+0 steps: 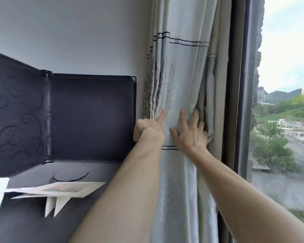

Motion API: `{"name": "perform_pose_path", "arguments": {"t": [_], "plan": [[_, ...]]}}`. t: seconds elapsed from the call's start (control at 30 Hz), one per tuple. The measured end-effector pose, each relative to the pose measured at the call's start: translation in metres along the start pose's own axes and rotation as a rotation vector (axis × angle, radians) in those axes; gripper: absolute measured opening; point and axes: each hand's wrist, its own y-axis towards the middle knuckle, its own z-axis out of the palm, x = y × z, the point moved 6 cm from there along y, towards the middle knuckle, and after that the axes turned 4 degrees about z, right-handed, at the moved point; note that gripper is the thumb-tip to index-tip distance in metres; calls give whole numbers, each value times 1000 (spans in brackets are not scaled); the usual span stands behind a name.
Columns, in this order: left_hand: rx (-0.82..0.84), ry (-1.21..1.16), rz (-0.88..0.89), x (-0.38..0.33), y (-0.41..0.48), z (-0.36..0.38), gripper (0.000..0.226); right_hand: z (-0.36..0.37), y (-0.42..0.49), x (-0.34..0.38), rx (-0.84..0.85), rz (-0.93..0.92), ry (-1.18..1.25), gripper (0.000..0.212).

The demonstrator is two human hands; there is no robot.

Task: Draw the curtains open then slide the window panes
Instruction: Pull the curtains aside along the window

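curtain (181, 71) bunched | your right hand (191, 132) — fingers spread, pressing folds | your left hand (148, 128) — index straight, rest curled; grip unclear

The left hand (149, 128) grips the gathered curtain (181, 67) at its left edge, one digit lying straight on the front of the cloth and the rest curled (folds bunch toward that grip). Just right of the grip, the right hand (189, 134) lies spread on the fabric, its fingertips (195, 113) pushed into the folds. Farther right stands the dark window frame (239, 85), and left of the grip a dark fabric panel (93, 116).
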Motion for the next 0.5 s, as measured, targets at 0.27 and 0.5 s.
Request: {"name": "perform_pose_path", "arguments": {"t": [0.27,0.5], "plan": [[133,17,46,-9,-107,-5,108,-9,-123,-18,121,-105,-103,76],[232,9,159,-19,-206,-9,100,-50,-240,-39,386,-98,-96,72]]}}
